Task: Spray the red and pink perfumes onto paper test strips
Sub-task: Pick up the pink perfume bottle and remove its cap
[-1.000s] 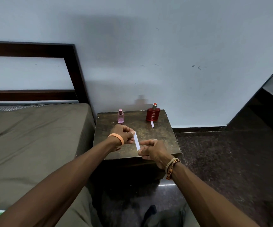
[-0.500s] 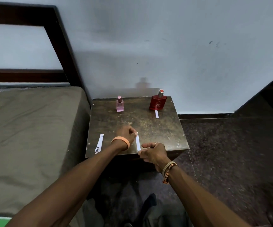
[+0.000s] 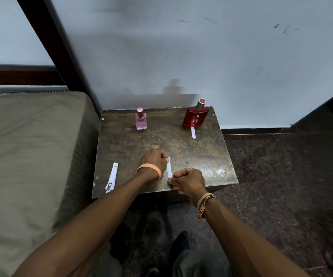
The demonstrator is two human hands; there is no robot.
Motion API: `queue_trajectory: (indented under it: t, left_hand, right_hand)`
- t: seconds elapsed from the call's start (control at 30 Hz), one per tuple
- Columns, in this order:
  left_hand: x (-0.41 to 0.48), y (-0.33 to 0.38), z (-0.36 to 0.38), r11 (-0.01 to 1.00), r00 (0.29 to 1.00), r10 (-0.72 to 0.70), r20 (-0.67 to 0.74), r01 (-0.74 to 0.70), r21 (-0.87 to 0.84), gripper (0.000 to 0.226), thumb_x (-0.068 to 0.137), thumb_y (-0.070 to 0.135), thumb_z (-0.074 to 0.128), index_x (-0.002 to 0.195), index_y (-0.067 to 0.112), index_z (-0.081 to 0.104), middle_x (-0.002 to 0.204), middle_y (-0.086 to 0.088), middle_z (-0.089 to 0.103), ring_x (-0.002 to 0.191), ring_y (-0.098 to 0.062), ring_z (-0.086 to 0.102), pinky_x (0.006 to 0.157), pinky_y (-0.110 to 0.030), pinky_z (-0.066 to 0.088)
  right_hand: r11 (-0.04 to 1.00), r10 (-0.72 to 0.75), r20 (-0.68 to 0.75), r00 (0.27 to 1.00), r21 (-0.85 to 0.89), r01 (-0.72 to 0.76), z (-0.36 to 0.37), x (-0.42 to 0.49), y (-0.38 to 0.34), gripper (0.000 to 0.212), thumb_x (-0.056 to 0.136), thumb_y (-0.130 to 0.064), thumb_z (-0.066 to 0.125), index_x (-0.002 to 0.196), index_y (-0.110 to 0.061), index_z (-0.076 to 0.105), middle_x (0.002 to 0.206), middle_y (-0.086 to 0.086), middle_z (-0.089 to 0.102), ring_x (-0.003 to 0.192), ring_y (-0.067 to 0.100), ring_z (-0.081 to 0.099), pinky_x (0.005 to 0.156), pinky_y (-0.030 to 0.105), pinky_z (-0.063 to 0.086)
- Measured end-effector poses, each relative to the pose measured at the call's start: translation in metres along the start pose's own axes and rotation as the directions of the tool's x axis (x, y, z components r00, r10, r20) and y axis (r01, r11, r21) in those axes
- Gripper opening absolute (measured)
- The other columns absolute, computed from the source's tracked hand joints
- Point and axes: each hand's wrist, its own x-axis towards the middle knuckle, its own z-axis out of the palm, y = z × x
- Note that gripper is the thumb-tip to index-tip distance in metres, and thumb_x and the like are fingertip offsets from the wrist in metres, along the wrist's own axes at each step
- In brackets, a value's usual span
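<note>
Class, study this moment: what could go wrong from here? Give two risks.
1. The left hand and right hand both pinch one strip, so a pull apart may tear or crease it.
2. The printed strip lies near the left front edge of the table, beside the left arm; a sweep of that arm might knock it off.
</note>
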Motion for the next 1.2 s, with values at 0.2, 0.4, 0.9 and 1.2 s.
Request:
queue_trajectory:
  t: [0.2,0.4,0.9,1.2]
  left_hand:
    - [-0.001,-0.004,0.006,1.000,0.997,-0.007,-0.074,0.005,-0.031,0.012,0.084,0.024,0.064,0.094,0.018,0.064,0.090,-0.002,0.068,0.086,-0.022,0.062,0.078,-0.036,0.052]
    - [-0.010,-0.012,0.008,0.996,0.996,0.035,-0.084,-0.042,-0.079,0.008,0.081,0.019,0.065,0.089,0.022,0.065,0.080,0.005,0.064,0.078,-0.016,0.062,0.075,-0.036,0.053]
    - [-0.013,-0.022,0.017,0.993,0.990,0.111,-0.082,-0.114,-0.032,0.021,0.083,0.021,0.066,0.103,0.022,0.072,0.101,-0.004,0.065,0.088,-0.018,0.060,0.082,-0.028,0.048]
    - [-0.019,-0.023,-0.021,0.975,0.965,0.090,-0.246,-0.136,-0.175,0.022,0.083,0.014,0.064,0.104,0.018,0.067,0.090,0.000,0.065,0.077,-0.013,0.058,0.077,-0.034,0.053]
  right_hand:
    - [1.000,-0.015,0.007,1.000,0.012,0.015,0.000,0.003,-0.001,0.019,0.073,-0.013,0.084,0.079,-0.013,0.065,0.069,0.004,0.075,0.049,0.010,0.067,0.046,0.021,0.048]
    - [0.999,-0.036,-0.035,0.999,0.007,0.037,0.000,0.001,0.000,0.011,0.080,-0.018,0.077,0.079,-0.007,0.072,0.069,0.005,0.074,0.051,0.009,0.068,0.049,0.023,0.053]
    - [0.998,-0.054,-0.069,0.996,-0.022,0.053,0.003,0.007,0.006,0.008,0.076,-0.013,0.079,0.076,-0.007,0.073,0.063,0.002,0.073,0.047,0.007,0.066,0.046,0.020,0.048]
    - [0.989,-0.110,-0.129,0.985,0.079,0.121,-0.006,-0.003,-0.003,0.016,0.086,-0.024,0.074,0.082,-0.010,0.067,0.067,0.007,0.073,0.048,0.014,0.063,0.044,0.023,0.051]
